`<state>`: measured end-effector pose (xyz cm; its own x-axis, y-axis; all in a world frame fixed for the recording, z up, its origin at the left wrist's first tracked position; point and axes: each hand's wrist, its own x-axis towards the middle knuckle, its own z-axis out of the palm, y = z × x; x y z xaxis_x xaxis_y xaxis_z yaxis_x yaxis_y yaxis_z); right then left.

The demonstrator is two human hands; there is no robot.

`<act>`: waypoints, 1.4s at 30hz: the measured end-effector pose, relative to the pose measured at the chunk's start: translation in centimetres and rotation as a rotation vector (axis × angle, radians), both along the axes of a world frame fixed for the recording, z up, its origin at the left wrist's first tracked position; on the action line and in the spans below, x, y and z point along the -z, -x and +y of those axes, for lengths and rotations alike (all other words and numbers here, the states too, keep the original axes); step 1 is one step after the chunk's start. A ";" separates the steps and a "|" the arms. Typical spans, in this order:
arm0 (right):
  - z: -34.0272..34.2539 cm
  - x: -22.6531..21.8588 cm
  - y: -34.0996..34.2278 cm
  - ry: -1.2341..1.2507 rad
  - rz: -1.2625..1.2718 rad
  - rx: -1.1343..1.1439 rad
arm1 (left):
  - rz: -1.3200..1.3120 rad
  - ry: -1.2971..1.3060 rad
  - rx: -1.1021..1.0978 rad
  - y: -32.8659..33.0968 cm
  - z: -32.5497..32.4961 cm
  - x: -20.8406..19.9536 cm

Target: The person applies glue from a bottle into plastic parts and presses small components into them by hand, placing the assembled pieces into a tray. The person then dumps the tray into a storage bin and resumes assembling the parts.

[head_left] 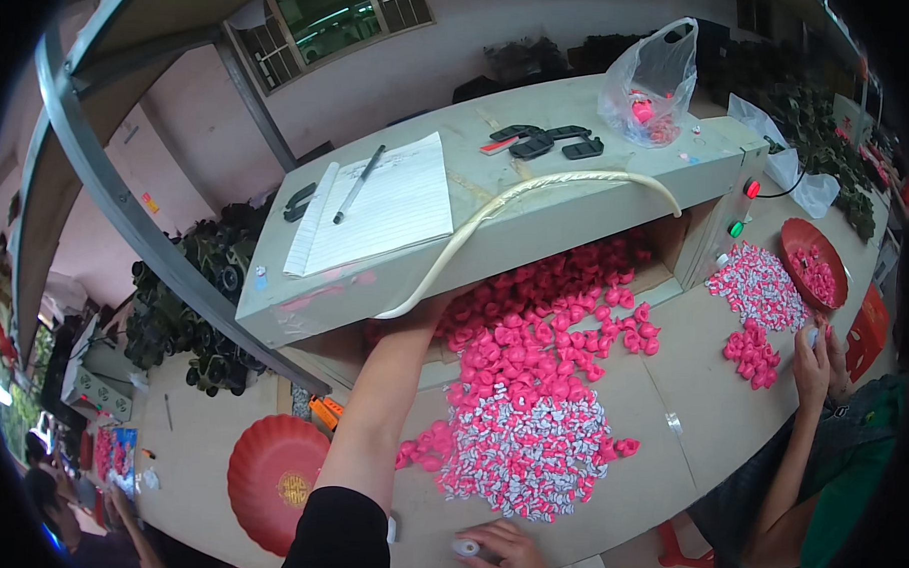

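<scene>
My left arm [380, 402], in a black sleeve, reaches under the top of a grey box-like bench hood [537, 202]. The hand is hidden among pink pieces in there, so its fingers do not show. Small rounded pink parts [517, 346] spill from the hood's opening onto the table. In front of them lies a pile of small pink-and-white pieces [529, 457]. At the table's near edge, my right hand [510, 553] is closed round a small white cylinder [465, 548], its round end facing up.
A red scalloped bowl [278, 478] stands left of my arm. Paper [377, 206], a pen [359, 185], black flat pieces [545, 142] and a plastic bag [653, 91] rest on the hood; a curved cream strip [518, 196] crosses its front. A co-worker's hands [817, 362] are at the right.
</scene>
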<state>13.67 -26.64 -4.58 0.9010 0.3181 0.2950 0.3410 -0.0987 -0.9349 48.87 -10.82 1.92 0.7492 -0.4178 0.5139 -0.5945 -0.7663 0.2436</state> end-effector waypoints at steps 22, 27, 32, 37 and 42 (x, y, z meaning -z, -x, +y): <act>-0.8 -0.5 -0.3 -0.018 0.096 -0.112 | 0.202 -0.049 -0.301 14.8 3.8 1.6; -0.5 0.3 -0.4 -0.003 0.018 -0.058 | 0.070 0.061 -0.296 21.1 3.7 3.1; -0.3 0.4 -0.4 -0.026 -0.037 -0.005 | 0.058 0.144 -0.267 24.6 3.8 3.7; -0.1 0.6 -0.1 -0.018 0.018 -0.040 | 0.062 0.225 -0.268 26.3 3.4 4.4; -0.1 0.5 -0.1 -0.023 0.058 0.004 | 0.176 0.230 -0.254 28.6 3.1 5.0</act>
<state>13.78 -26.69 -5.05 0.9180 0.3083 0.2494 0.2856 -0.0777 -0.9552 20.29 -7.68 -3.03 0.8990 -0.0962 0.4272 -0.3264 -0.7976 0.5073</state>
